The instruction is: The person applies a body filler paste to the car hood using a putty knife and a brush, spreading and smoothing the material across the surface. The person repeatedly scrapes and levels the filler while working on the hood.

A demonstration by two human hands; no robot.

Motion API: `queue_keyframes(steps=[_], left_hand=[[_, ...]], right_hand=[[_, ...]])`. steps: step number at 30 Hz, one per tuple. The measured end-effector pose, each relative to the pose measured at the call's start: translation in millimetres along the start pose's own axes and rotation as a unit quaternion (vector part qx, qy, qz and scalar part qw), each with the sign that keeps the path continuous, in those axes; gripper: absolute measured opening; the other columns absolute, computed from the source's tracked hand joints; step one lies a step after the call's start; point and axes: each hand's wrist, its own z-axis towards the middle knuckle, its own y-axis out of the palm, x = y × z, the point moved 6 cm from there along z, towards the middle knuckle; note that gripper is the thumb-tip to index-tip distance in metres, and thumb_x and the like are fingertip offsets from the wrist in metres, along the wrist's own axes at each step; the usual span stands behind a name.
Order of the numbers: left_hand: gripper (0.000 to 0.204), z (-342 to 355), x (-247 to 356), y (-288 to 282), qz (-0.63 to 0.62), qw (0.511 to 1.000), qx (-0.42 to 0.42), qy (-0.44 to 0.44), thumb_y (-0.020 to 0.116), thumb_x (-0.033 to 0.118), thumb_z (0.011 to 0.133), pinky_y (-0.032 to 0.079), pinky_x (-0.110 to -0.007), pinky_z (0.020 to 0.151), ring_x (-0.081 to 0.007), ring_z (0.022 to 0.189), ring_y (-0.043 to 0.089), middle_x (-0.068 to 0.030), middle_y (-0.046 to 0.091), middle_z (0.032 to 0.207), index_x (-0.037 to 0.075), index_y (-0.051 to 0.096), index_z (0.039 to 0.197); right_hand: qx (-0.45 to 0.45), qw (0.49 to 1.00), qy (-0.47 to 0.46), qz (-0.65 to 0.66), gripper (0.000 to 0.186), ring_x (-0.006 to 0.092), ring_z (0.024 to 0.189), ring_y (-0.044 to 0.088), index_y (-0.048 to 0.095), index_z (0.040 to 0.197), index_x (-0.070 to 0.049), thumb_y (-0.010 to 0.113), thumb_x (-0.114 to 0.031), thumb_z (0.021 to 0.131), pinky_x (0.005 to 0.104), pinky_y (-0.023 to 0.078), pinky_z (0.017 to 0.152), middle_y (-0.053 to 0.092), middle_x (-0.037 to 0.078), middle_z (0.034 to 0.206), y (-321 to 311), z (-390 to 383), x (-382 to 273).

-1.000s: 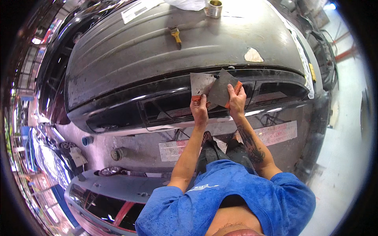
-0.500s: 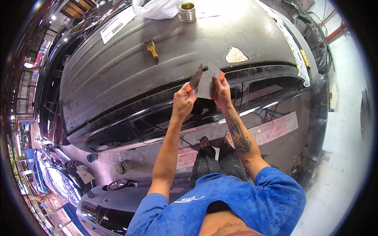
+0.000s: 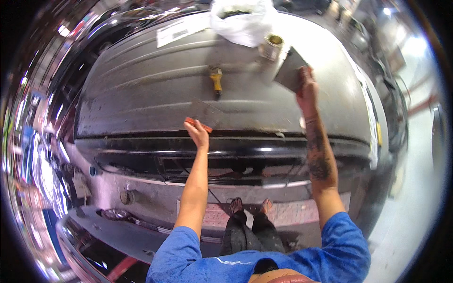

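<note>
My left hand (image 3: 198, 134) is closed on the orange edge of a putty spreader (image 3: 205, 111), its thin blade over the near side of a grey car roof (image 3: 141, 101). Farther out, my right hand (image 3: 307, 92) grips a second putty spreader (image 3: 289, 70) by its reddish edge. That dark blade is tilted up, just short of an open metal can (image 3: 271, 47) on the roof. Between my hands a yellow-handled scraper or brush (image 3: 216, 81) lies on the roof. A pale patch on the roof is mostly covered by my right forearm.
Behind the can sits a white plastic bag (image 3: 243, 23), with a white sheet of paper (image 3: 181, 30) to its left. White masking (image 3: 372, 141) runs along the roof's right end. A pinkish plank (image 3: 302, 214) lies by my feet. Another grey car (image 3: 94, 231) stands at lower left.
My hands, earlier close together with the blades meeting, have parted. The right spreader has gone out toward the can, the left one to the left over the roof. The whole view has shifted.
</note>
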Motion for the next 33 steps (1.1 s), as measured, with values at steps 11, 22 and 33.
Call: queue_keyframes(steps=[11, 22, 33], left_hand=[[0.030, -19.1, -21.3, 11.3, -0.100, 0.994, -0.015, -0.045, 0.039, 0.023, 0.100, 0.049, -0.049, 0.080, -0.0474, 0.101, 0.056, -0.0254, 0.056, 0.116, 0.006, 0.042, 0.125], [0.030, -21.8, -17.5, 12.1, -0.032, 0.998, -0.024, -0.046, 0.038, 0.022, 0.100, 0.051, -0.050, 0.071, -0.0443, 0.093, 0.060, -0.0204, 0.058, 0.115, 0.009, 0.040, 0.127], [0.032, -17.0, -20.0, 14.9, -0.042, 0.999, -0.013, -0.014, 0.039, 0.021, 0.100, 0.048, -0.047, 0.084, -0.0449, 0.105, 0.056, -0.0255, 0.053, 0.117, 0.000, 0.043, 0.124]], right_hand=[[-0.127, 0.954, -0.201, -0.184, 0.012, 0.0082, 0.053, 0.046, 0.062, 0.091, -0.006, 0.054, -0.014, 0.090, 0.0243, 0.039, 0.048, 0.051, -0.001, 0.068, 148.1, 356.4, -24.0], [-0.097, 0.876, -0.042, -0.471, 0.029, 0.0203, 0.053, 0.060, 0.061, 0.093, -0.001, 0.054, -0.029, 0.090, 0.0309, 0.043, 0.045, 0.062, 0.009, 0.071, 85.7, 488.4, 120.8], [-0.024, 0.782, -0.430, -0.451, 0.035, 0.0256, 0.056, 0.064, 0.071, 0.079, -0.005, 0.063, -0.038, 0.089, 0.0403, 0.049, 0.056, 0.067, 0.014, 0.065, 134.9, 244.5, 42.3]])
